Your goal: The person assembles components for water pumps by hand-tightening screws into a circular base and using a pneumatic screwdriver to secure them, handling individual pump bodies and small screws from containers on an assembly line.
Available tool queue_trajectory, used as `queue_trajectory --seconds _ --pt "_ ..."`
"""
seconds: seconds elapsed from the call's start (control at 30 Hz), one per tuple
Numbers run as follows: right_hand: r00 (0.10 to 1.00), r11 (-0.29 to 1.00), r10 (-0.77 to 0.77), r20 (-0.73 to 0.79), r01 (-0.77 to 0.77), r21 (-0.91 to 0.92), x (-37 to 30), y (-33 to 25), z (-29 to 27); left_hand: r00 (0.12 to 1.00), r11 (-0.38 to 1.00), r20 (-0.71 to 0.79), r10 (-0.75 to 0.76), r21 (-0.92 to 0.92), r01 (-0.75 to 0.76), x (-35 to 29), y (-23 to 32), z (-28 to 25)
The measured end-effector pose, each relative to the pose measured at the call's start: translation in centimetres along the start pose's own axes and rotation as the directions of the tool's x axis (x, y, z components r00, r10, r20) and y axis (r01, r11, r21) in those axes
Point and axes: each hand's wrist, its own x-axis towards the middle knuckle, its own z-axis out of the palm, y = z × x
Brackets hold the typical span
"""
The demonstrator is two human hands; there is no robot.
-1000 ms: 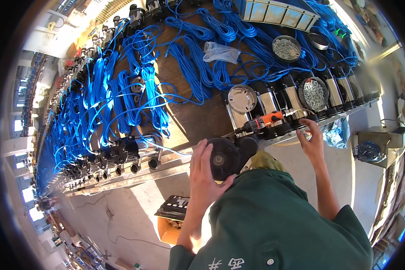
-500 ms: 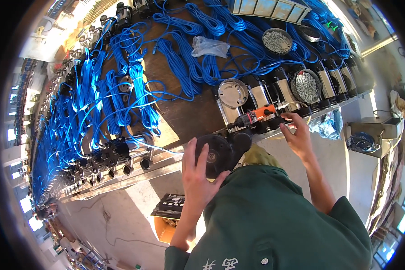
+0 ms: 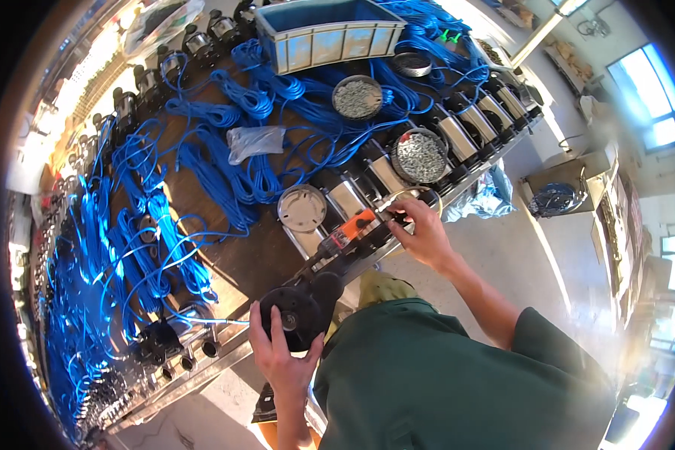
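My left hand [image 3: 283,367] is curled round the edge of a round black plastic part [image 3: 304,306], with its fingers over the face and the thumb at the lower edge. This part joins a smaller rounded black end at the bench's front edge. My right hand [image 3: 427,238] pinches with thumb and fingertips beside the end of an orange and black electric screwdriver [image 3: 358,224]; what lies between the fingertips is hidden. The screwdriver rests along the row of metal cylinders with black ends [image 3: 348,198]. A round metal dish [image 3: 302,208] with few pieces sits just beyond it.
A dish of screws [image 3: 420,156] stands on the cylinders, another dish [image 3: 357,97] farther back. Coiled blue cables [image 3: 217,169] cover much of the bench [image 3: 229,259]. A grey crate [image 3: 337,46] stands at the back, a clear plastic bag [image 3: 255,142] among the cables.
The view has swung, so the bench and both hands appear farther left and mostly lower. My left hand keeps its grip on the black part; my right stays beside the screwdriver's end.
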Motion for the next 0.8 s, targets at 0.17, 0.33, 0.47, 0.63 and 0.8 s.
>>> queue_trajectory --seconds 0.17,0.33,0.47,0.63,0.8 --pt "0.981 1.000 -0.010 -0.195 0.012 0.008 3.7 3.4 -2.3 0.999 0.999 0.014 -0.035 -0.011 0.035 0.2 0.3 0.1" --pt "0.955 0.985 0.023 -0.297 -0.073 -0.159 9.9 9.7 -4.0 0.999 0.998 0.004 -0.036 -0.056 0.036 0.1 0.0 0.4" --pt "0.934 0.958 -0.251 -0.254 0.203 -0.201 18.4 9.3 -2.5 0.999 0.997 0.004 -0.035 -0.075 0.035 -0.1 0.0 0.1" --pt "0.950 0.779 -0.307 0.063 0.289 -0.557 30.6 10.2 3.2 1.000 1.000 0.014 -0.016 -0.027 0.016 0.4 0.2 -0.2" --pt "0.956 0.658 -0.081 0.281 0.263 -0.706 35.2 13.4 6.0 0.993 1.000 -0.113 -0.020 0.008 0.021 1.7 1.6 -2.7"
